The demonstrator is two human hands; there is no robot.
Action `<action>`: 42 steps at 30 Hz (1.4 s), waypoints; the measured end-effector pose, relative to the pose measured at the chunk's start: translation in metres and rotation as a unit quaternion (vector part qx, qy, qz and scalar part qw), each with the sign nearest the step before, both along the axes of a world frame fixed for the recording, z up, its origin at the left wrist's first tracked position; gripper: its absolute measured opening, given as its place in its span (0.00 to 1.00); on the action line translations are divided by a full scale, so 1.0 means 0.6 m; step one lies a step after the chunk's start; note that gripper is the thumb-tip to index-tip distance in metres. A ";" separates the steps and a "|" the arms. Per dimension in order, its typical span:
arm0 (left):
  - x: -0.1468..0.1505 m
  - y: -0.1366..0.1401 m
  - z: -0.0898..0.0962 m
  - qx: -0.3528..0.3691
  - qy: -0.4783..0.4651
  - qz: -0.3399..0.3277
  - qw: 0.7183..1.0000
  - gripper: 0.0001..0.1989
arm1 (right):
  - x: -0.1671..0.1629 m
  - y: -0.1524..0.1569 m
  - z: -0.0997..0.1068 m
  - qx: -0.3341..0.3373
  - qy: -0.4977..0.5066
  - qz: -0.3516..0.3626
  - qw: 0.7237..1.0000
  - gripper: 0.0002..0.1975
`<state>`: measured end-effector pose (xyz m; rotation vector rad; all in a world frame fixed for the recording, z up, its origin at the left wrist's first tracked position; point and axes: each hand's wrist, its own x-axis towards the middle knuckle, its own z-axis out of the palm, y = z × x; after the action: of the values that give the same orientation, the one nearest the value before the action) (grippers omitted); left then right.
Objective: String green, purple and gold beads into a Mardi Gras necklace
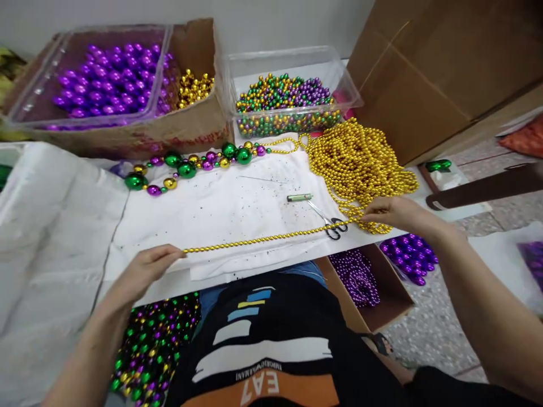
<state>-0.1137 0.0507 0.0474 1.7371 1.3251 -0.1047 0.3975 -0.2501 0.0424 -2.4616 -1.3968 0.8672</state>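
Observation:
A strand of gold beads stretches nearly straight between my two hands, just over the front part of the white cloth. My left hand pinches its left end. At the other side my right hand has its fingers closed on the strand, beside a large heap of gold bead strands. Scissors with black handles lie under the strand near my right hand. A green lighter rests by the blades, and a thin needle lies farther back.
A necklace of large green, purple and gold beads lies along the cloth's back edge. Behind stand a cardboard box with purple and gold beads and a clear tub of mixed beads. Purple strands fill a box below the table.

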 end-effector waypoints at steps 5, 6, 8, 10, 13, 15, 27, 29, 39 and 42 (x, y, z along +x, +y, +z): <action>0.028 -0.063 -0.119 -0.020 -0.058 -0.020 0.998 0.18 | -0.070 0.003 -0.050 -0.050 -0.237 0.085 0.967 0.07; 0.031 -0.067 -0.128 -0.018 -0.060 -0.028 0.998 0.18 | -0.096 0.006 -0.053 -0.034 -0.263 0.082 0.961 0.07; 0.032 -0.069 -0.135 -0.023 -0.059 -0.038 0.997 0.18 | -0.155 0.018 -0.061 0.029 -0.260 0.095 0.961 0.09; 0.031 -0.067 -0.133 -0.030 -0.059 -0.042 0.997 0.17 | -0.214 0.035 -0.075 0.102 -0.200 0.134 0.965 0.13; 0.030 -0.066 -0.125 -0.046 -0.064 -0.040 0.996 0.16 | -0.271 0.061 -0.100 0.136 -0.168 0.176 0.960 0.13; 0.030 -0.070 -0.116 -0.062 -0.080 -0.038 0.994 0.16 | -0.281 0.069 -0.105 0.131 -0.161 0.179 0.962 0.12; 0.045 -0.154 -0.108 -0.165 -0.104 -0.030 0.980 0.12 | -0.195 -0.036 -0.078 0.006 0.265 -0.016 0.964 0.17; 0.051 -0.165 -0.117 -0.143 -0.077 -0.045 0.986 0.11 | -0.194 -0.040 -0.092 0.002 0.257 -0.024 0.966 0.18; 0.063 -0.174 -0.124 -0.056 -0.014 -0.088 0.994 0.07 | -0.186 -0.039 -0.124 0.002 0.270 -0.061 0.961 0.24; 0.065 -0.174 -0.122 -0.049 -0.011 -0.100 0.994 0.07 | -0.184 -0.041 -0.131 0.003 0.284 -0.080 0.956 0.27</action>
<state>-0.0750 -0.0537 -0.0260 1.7777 1.1097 -0.2584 0.2868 -0.2746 -0.0360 -2.0354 -0.9777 1.3787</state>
